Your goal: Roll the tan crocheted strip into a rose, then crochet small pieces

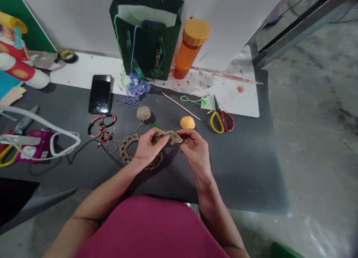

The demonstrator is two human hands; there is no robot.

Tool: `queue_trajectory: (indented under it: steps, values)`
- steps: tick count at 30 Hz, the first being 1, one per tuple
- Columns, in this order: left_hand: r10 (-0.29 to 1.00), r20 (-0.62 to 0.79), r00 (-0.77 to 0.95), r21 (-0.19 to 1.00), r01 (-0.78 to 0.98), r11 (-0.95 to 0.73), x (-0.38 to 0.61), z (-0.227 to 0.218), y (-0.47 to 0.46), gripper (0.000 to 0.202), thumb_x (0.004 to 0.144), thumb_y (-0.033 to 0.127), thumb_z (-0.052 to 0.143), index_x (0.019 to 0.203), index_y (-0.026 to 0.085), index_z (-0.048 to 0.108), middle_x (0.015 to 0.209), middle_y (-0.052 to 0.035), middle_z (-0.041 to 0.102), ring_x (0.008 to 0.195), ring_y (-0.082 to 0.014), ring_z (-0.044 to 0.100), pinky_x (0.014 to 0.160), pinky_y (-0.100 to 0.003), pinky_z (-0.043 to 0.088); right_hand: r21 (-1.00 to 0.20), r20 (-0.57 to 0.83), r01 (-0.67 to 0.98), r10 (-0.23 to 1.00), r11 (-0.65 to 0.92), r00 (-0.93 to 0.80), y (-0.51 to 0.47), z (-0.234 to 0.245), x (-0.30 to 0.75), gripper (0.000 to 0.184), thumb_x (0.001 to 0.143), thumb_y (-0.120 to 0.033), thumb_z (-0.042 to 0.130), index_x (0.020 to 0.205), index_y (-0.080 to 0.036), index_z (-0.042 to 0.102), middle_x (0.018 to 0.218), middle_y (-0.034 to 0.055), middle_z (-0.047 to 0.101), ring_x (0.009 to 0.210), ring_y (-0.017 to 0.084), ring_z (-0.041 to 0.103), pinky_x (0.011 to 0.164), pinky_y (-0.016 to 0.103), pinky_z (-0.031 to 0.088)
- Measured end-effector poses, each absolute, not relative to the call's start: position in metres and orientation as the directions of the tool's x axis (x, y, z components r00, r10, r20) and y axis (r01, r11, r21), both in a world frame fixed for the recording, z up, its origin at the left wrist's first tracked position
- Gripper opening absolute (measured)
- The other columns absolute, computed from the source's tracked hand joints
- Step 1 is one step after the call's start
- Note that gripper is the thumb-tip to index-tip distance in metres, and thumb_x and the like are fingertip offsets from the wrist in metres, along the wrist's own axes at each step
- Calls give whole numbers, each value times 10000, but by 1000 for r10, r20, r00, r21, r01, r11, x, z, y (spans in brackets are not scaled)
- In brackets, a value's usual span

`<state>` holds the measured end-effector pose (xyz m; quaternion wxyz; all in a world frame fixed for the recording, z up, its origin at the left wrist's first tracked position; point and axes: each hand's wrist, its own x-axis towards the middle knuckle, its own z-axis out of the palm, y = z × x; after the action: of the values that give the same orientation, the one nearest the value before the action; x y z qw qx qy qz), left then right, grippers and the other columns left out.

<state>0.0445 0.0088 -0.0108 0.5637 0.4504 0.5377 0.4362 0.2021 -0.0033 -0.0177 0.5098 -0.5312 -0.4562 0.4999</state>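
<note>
Between my two hands is a tan crocheted strip with a scalloped, open-work edge. My left hand pinches it between thumb and fingers. At the strip's right end, the fingertips of my right hand are closed on it. The rest of the piece curves in a ring on the table, partly hidden under my left wrist. A tan yarn ball lies just beyond, its strand trailing toward the crochet. A green-handled tool, perhaps a crochet hook, shows behind my left fingers. Close to my right hand sits a yellow-orange ball.
Scissors lie right of the hands, a thin wooden stick ahead. A phone, beaded bracelet and blue yarn are leftward. Behind stand a green paper bag and an orange bottle. A white cable loops at left.
</note>
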Motion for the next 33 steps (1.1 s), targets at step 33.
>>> queue_trajectory:
  steps: [33]
  values:
    - [939,-329,99,931,-133,340,52,-7,7,265,645,322,819,827,163,711,789,-16,719,732,-133,622,702,-252,505,-990,-102,-114,971,-79,216,-6,-20,196,162,742,-320,836,862,-252,752,844,6,758,764,145,697,733,283,593]
